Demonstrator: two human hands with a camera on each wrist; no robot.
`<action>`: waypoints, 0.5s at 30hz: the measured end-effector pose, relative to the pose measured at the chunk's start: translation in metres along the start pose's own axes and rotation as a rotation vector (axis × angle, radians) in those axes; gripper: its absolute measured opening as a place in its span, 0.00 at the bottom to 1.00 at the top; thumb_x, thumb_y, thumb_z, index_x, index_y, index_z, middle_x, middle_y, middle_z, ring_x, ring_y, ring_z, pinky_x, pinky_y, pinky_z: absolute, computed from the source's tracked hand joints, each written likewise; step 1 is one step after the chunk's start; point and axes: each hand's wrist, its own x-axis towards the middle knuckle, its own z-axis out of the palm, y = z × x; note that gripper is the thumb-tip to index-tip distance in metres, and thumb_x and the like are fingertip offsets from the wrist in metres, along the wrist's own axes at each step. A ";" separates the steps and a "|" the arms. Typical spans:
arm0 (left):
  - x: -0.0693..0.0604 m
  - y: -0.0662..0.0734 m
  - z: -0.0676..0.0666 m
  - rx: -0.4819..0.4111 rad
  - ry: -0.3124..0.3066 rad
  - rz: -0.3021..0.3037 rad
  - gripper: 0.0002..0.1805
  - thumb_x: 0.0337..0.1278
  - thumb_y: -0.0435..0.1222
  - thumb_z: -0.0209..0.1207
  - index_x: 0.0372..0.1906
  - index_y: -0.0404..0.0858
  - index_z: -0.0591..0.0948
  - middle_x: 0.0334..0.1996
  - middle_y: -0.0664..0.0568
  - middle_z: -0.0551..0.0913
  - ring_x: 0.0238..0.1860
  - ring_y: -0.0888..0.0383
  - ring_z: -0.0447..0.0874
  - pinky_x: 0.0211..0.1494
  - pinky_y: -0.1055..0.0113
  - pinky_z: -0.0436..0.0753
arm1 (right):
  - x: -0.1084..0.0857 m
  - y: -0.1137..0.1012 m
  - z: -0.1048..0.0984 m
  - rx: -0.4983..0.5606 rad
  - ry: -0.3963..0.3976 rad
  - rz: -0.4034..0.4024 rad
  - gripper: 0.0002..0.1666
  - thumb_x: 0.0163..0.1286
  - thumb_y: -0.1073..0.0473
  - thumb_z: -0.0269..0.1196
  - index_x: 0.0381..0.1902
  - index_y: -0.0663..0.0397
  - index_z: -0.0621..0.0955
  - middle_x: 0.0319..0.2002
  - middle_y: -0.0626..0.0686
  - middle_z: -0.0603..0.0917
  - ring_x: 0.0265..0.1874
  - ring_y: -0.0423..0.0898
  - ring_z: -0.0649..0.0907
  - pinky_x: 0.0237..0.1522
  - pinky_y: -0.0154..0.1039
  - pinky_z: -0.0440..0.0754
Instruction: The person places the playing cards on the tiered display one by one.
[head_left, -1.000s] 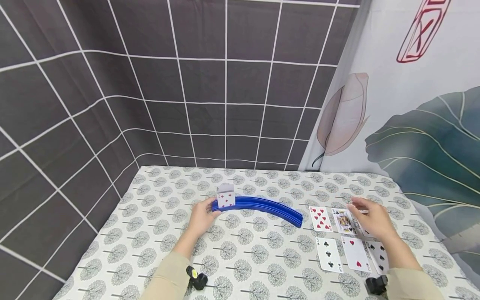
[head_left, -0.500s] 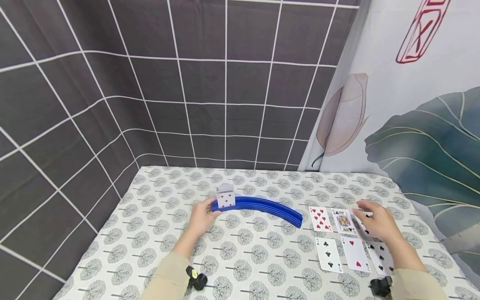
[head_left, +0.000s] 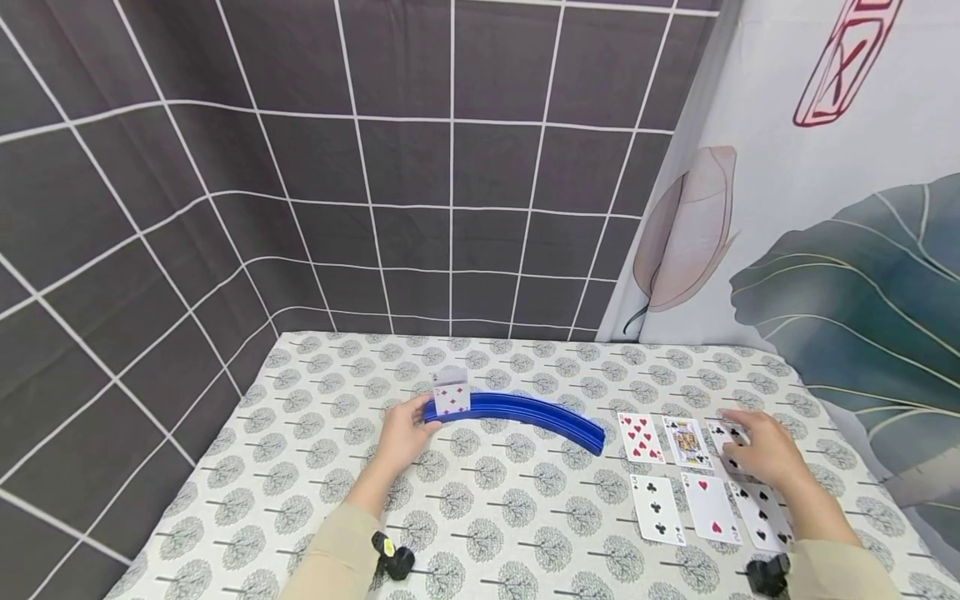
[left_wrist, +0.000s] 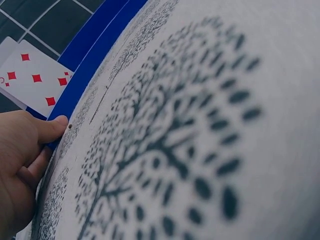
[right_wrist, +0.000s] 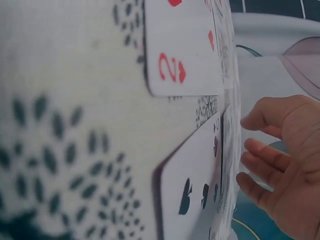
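Left grip (head_left: 405,435) pinching left end of curved blue rack (head_left: 525,411) toward far edge of table (head_left: 525,500), diamonds card (head_left: 452,398) standing in rack, right grip (head_left: 768,450) with fingers apart, by clubs card (head_left: 720,433) near right edge.

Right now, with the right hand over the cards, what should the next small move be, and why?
Probably pinch the upper-right black-suited card with the right hand: it is over that card and appears to hold nothing, while the left hand grips the blue curved card holder, which has bare track beside the five of diamonds.
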 end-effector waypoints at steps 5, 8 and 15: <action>0.000 0.000 0.000 -0.006 -0.003 -0.007 0.31 0.55 0.26 0.69 0.65 0.26 0.75 0.57 0.30 0.81 0.57 0.38 0.83 0.61 0.55 0.84 | 0.001 0.005 0.001 -0.006 -0.047 0.029 0.39 0.56 0.66 0.65 0.66 0.76 0.68 0.62 0.84 0.64 0.59 0.84 0.63 0.58 0.82 0.62; 0.000 0.001 0.000 0.000 -0.003 -0.003 0.31 0.55 0.26 0.68 0.65 0.26 0.75 0.57 0.31 0.81 0.57 0.39 0.83 0.61 0.56 0.84 | 0.002 0.008 0.002 -0.016 -0.081 0.044 0.43 0.54 0.66 0.65 0.67 0.76 0.66 0.63 0.84 0.63 0.60 0.84 0.63 0.59 0.82 0.63; 0.000 0.001 0.000 -0.004 -0.001 0.006 0.30 0.55 0.26 0.69 0.64 0.26 0.76 0.56 0.31 0.82 0.57 0.39 0.83 0.61 0.56 0.84 | 0.002 0.006 0.001 -0.026 -0.126 0.073 0.45 0.54 0.65 0.65 0.69 0.75 0.64 0.65 0.83 0.61 0.61 0.84 0.61 0.61 0.81 0.61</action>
